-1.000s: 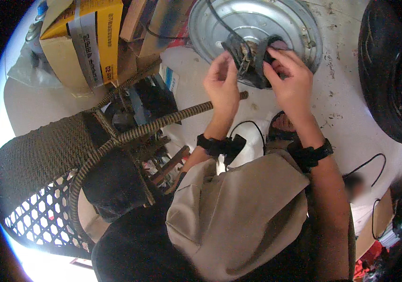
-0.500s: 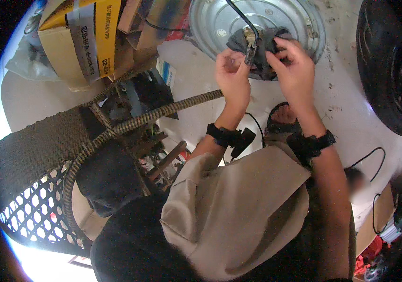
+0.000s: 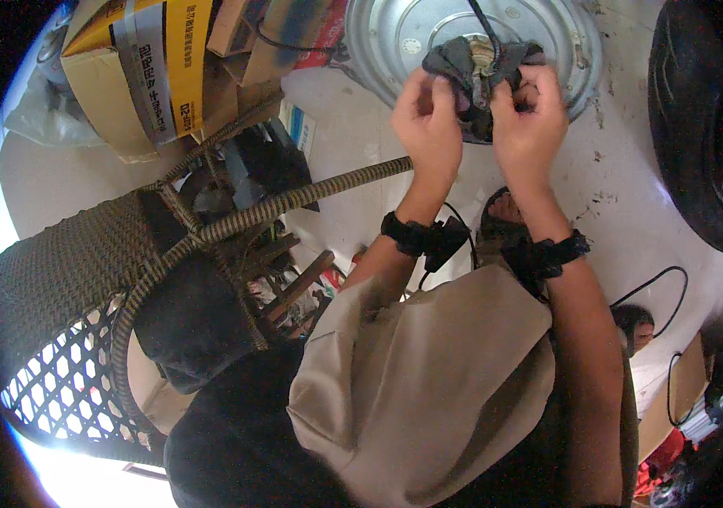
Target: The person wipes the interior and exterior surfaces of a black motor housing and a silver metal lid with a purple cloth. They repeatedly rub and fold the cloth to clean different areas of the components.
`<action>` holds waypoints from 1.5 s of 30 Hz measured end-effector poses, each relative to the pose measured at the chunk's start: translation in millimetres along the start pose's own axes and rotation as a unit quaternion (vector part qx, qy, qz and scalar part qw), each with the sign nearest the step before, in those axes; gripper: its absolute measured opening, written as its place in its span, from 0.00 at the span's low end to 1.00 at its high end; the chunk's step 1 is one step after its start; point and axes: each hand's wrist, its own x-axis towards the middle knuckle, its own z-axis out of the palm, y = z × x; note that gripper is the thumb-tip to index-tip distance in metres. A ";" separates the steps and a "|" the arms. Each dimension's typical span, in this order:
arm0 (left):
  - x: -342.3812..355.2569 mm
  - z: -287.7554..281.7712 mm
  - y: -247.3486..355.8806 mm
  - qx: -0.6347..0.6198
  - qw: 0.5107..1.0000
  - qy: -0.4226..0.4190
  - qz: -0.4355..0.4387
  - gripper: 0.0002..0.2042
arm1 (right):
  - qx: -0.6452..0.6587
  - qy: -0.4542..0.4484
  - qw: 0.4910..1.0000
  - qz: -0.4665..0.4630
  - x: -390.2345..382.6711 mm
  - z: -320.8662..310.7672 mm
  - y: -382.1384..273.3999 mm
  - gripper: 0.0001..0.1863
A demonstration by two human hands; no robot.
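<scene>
My left hand [image 3: 431, 123] and my right hand [image 3: 532, 118] are close together over a round silver metal basin [image 3: 378, 63] at the top centre. Both pinch a crumpled dark grey cloth [image 3: 448, 66], one on each side. Between them, the cloth wraps partly around a dirty, brass-coloured metal fitting [image 3: 481, 57]. A black cable [image 3: 486, 24] runs up from this fitting. My fingers and the cloth folds hide the fitting's lower end. Each wrist wears a black strap.
A woven chair [image 3: 65, 262] with a curved arm [image 3: 302, 199] stands at the left. Behind it sits a yellow and tan carton [image 3: 116, 93]. A black tyre [image 3: 700, 144] is at the right. Lower right, part of a person [image 3: 636, 326] shows beside a looped black cable [image 3: 685, 292].
Both hands have shifted slightly right with the cloth and fitting. The cloth is spread more to both sides, leaving more of the fitting visible. My left fingers have moved off the fitting's lower end.
</scene>
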 end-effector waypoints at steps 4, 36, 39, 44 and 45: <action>9.5 4.3 17.4 -0.038 0.998 -0.041 0.026 0.10 | 0.015 0.009 1.000 -0.020 10.1 -3.6 0.7 0.10; -24.3 0.1 -0.2 -0.178 0.973 0.032 -0.142 0.11 | 0.173 -0.126 0.969 0.120 0.8 -24.3 9.4 0.12; -26.9 -0.3 -0.8 -0.233 0.962 0.005 -0.139 0.14 | 0.139 -0.133 0.977 0.088 -3.4 -24.8 8.7 0.13; -20.0 -6.7 -5.1 -0.147 0.983 -0.031 -0.105 0.21 | 0.033 -0.115 0.993 0.011 -11.9 -19.3 7.5 0.15; -18.1 -5.8 -3.0 -0.133 0.986 -0.036 -0.090 0.22 | 0.034 -0.115 0.993 0.011 -11.0 -20.2 7.6 0.15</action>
